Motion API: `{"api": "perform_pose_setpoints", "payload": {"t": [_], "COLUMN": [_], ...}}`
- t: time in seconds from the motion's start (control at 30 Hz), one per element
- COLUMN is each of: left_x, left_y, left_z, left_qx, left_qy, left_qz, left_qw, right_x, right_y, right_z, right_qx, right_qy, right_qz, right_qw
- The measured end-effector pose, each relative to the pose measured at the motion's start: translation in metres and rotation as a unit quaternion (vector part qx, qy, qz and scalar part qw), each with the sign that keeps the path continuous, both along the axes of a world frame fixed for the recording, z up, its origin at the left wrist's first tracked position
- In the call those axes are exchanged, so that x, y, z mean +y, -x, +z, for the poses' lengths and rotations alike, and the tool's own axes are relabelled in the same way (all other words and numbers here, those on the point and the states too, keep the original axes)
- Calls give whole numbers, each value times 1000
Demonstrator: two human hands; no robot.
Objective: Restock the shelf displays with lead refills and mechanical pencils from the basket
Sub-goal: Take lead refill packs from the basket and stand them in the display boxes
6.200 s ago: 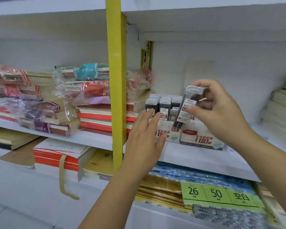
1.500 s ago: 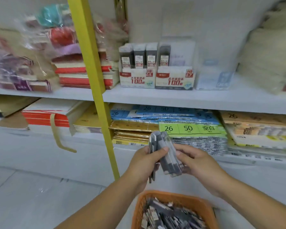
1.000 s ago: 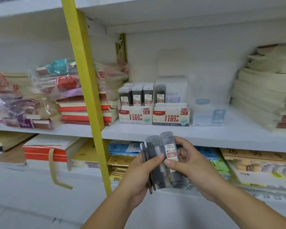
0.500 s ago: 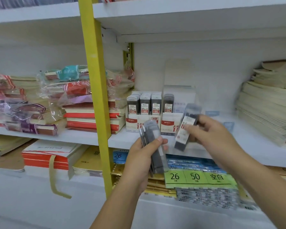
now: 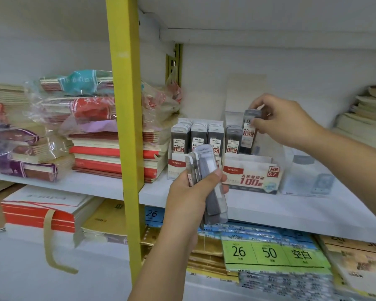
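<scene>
since half a second ago the right hand (image 5: 284,122) has been raised from in front of the shelf (image 5: 269,205) to the 0.7 display box (image 5: 251,175), its fingers pinched on one refill case (image 5: 249,131) that is being lowered in beside the single case standing there. the spare cases (image 5: 208,183) are still clamped in the left hand (image 5: 189,198). this slot is judged barely filled; no basket is seen.

The display box (image 5: 251,174) reads "HB 0.7" and "100"; the green label (image 5: 271,254) reads "26", "50", "空白".
</scene>
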State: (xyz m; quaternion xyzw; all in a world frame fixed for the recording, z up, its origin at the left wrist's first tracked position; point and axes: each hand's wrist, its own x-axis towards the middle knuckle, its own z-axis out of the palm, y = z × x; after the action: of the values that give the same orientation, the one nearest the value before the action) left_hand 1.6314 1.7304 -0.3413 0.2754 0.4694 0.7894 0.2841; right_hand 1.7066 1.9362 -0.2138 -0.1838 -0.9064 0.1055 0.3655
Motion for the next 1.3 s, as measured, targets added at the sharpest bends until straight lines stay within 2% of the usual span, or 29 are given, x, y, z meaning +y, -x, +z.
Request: {"api": "perform_pose_setpoints", "payload": {"t": [0.07,0.17,0.33,0.5,0.57,0.63,0.7,0.8,0.93,1.07,1.2,1.3], "left_x": [0,-1,-3,-5,-6,-7,-8,-7,-5,-6,-7,-7], "left_y": [1,1,-1,-7,-10,-12,-15,-19,-24,-25,-28,-29], "left_z": [0,-2,-2,-2,-2,-2,-2,-4,-9,-14,-17,-19], "left_qx": [6,25,30,37,43,50,60,89,126,74,60,69], "left_qy": [6,26,26,27,36,46,58,63,85,81,99,116], "left_qz": [0,1,3,8,5,-5,-14,-24,-44,-78,-88,-88], "left_qw": [1000,999,999,999,998,998,996,994,987,991,989,987], "right_x": [7,11,12,2,-14,-38,-65,-90,-92,-84,-75,-75], "right_y": [4,7,7,-5,-16,-29,-41,-50,-57,-65,-72,-76], "right_z": [0,-2,-5,-1,-6,-18,-35,-65,-88,-86,-77,-82], "right_qx": [-67,-110,-112,-150,-70,15,30,22,102,157,168,130], "right_qy": [-31,-7,-215,-249,-193,-32,145,265,338,405,412,392], "right_qz": [-27,-30,-100,-137,-99,-11,96,170,188,207,224,229], "right_qw": [997,993,965,947,974,999,984,949,917,877,867,881]}}
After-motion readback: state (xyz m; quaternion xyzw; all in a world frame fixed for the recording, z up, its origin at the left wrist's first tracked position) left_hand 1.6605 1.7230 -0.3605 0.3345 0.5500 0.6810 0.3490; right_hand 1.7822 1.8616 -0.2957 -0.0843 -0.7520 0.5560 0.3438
